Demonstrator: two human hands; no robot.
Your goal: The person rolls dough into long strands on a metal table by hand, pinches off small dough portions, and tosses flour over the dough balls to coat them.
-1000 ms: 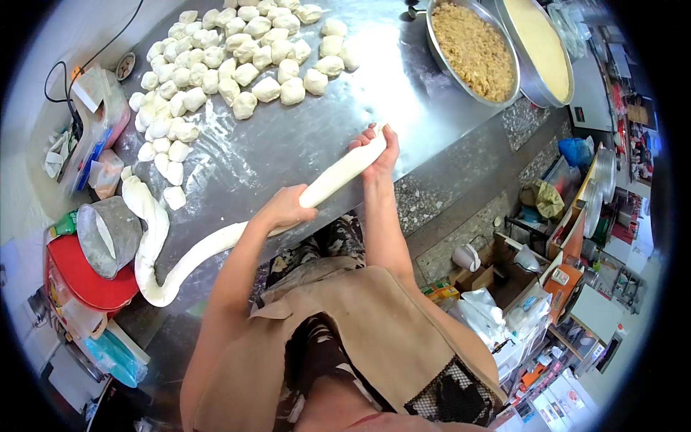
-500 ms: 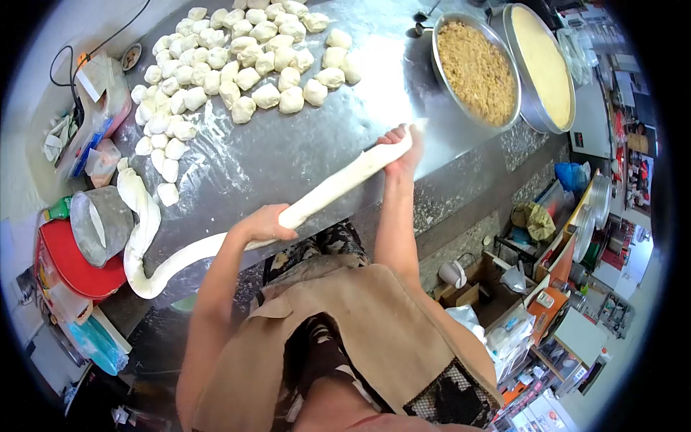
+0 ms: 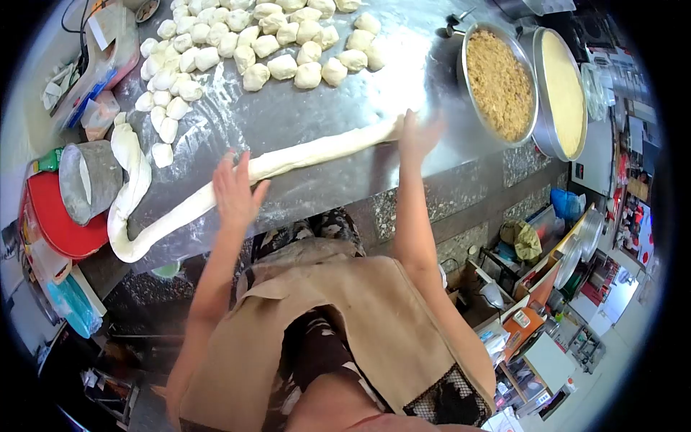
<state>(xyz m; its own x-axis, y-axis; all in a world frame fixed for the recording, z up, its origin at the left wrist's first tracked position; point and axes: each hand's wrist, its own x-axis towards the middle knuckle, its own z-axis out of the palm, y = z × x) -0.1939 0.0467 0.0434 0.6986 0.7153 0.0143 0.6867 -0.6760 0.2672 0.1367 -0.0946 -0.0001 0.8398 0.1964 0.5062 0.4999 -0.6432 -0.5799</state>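
Note:
A long rope of white dough [image 3: 317, 153] lies across the metal table, its left part bent in a curve near the table's edge. My left hand [image 3: 237, 193] rests on the rope left of its middle, open with fingers spread. At the rope's right end is my right hand [image 3: 417, 140], blurred by motion; its thumb and fingers look stretched apart, and I cannot tell whether it touches the dough. Many small dough pieces [image 3: 308, 75] sit in a loose group farther back on the floured table.
A bowl of crumbly brown filling [image 3: 502, 86] stands at the table's right, beside a round pan with a pale yellow surface [image 3: 563, 93]. On the left are a grey metal container [image 3: 90, 183], a red lid-like object [image 3: 65, 219] and a plastic box [image 3: 108, 54].
The dough rope, lifted in both hands before, now lies on the table. My left hand has opened from around it, and my right hand has loosened at its end. The view has shifted.

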